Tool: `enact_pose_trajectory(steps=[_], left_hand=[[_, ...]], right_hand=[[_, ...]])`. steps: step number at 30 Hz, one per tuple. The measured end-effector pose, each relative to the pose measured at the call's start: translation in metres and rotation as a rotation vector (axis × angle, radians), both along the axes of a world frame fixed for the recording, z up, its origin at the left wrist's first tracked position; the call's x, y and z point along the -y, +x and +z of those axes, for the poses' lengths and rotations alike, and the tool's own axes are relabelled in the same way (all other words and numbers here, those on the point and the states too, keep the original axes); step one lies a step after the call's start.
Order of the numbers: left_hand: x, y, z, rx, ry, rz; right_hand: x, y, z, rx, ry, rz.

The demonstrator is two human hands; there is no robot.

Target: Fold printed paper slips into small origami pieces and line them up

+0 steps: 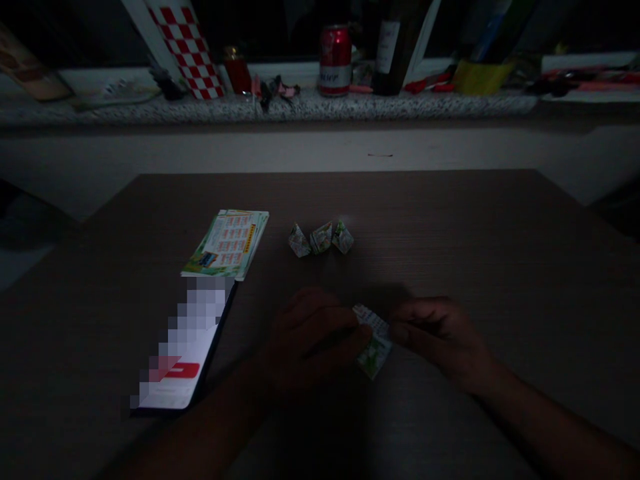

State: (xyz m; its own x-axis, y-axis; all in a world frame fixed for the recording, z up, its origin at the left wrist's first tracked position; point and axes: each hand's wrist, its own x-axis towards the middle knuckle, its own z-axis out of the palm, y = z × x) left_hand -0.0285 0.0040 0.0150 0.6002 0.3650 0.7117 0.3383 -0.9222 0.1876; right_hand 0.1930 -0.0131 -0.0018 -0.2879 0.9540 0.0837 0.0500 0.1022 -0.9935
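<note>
A folded piece of printed paper (376, 345), white and green, is held between my two hands just above or on the table; I cannot tell which. My left hand (317, 340) pinches its left side between thumb and fingers. On the opposite side, my right hand (440, 340) pinches the right corner, with the fingertips closed on it. Beyond the hands, three small folded paper pieces (321, 238) stand in a row. To their left lies a stack of calendar sheets (227, 243) with green edges. The scene is dim, so fold lines are hard to make out.
A phone with a lit screen (185, 353) lies left of my left arm, touching the calendar stack. Along the granite sill (300, 110) behind the table (450, 220) stand a red can (335, 60), a dark bottle (387, 53) and a red-checked tube (190, 53).
</note>
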Motion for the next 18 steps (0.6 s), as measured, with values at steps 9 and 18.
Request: enact_pose_trajectory(steps=[9, 18], left_hand=[[-0.003, 0.002, -0.014, 0.315, -0.745, 0.049], [0.007, 0.018, -0.017, 0.334, -1.375, 0.032]], right_hand=[[-0.001, 0.000, 0.004, 0.055, 0.081, -0.178], [0.001, -0.007, -0.004, 0.123, 0.150, -0.043]])
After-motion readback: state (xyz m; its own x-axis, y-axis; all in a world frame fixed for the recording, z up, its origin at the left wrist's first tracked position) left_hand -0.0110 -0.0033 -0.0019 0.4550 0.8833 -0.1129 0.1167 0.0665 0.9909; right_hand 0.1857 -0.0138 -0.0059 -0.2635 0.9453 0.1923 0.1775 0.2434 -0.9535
